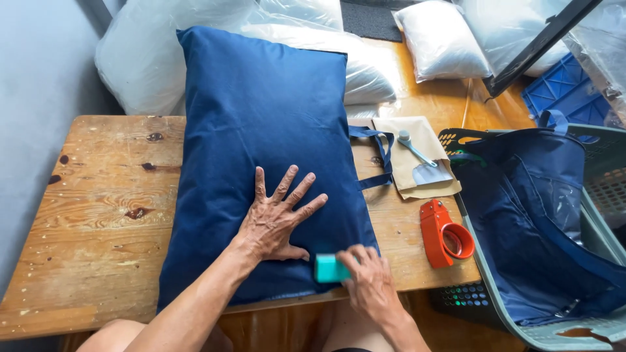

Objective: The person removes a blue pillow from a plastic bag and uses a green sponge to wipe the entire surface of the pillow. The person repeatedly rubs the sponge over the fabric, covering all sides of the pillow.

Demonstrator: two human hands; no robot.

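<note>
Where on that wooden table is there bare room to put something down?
The widest bare patch is the table's left side, between the wall and the blue cushion. It is crowded right of the cushion: a brown envelope with a scraper, and an orange tape dispenser. The left hand presses the cushion; the right hand holds a teal block.

A worn wooden table [91,215] carries an orange plastic tape dispenser [443,234] near its right edge. Beyond the dispenser lie tan paper envelopes [417,140] with a small grey-handled scraper [420,163] on top. Right of the table, a grey-green plastic basket [603,241] holds folded navy fabric bags [535,215]. Clear-wrapped white pillows [440,39] are piled behind the table.
</note>
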